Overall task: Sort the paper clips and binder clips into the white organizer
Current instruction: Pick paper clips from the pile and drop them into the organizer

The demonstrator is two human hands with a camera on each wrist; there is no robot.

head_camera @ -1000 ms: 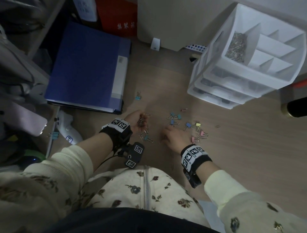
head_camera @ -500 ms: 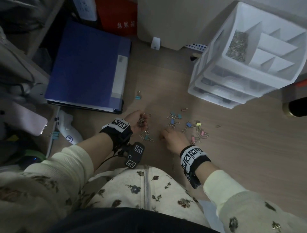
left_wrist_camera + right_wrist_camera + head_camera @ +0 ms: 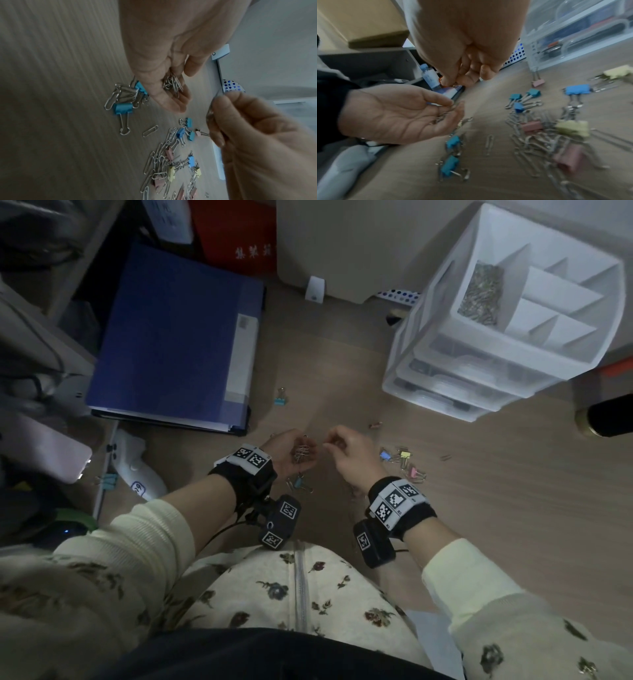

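Only the head view takes in the white plastic organizer (image 3: 507, 313) with open top compartments over clear drawers; its left compartment already holds a heap of silver paper clips (image 3: 481, 292), while the other compartments look bare. It stands at the far right of the wood-grain worktop (image 3: 479, 491), with a blue ring binder (image 3: 171, 337) lying flat at the far left. Between the two a wide strip of bare wood runs forward, carrying a lone teal binder clip (image 3: 281, 398).

The wrist views show what the head view mostly hides behind the hands: a scatter of loose silver paper clips (image 3: 159, 159) mixed with small binder clips in blue, pink and yellow (image 3: 570, 127), lying just right of the hands and well short of the organizer. Two teal binder clips (image 3: 452, 152) lie nearer the person, below the left palm.

The left hand (image 3: 291, 453) is turned palm up, its fingers (image 3: 440, 100) loosely cupped around a small bunch of paper clips (image 3: 172, 83). The right hand (image 3: 349, 455) hovers just beside it, thumb and forefinger (image 3: 223, 105) pinched together on something thin and metallic, probably a paper clip, though motion blur keeps it from being clear. The other fingers are curled under.
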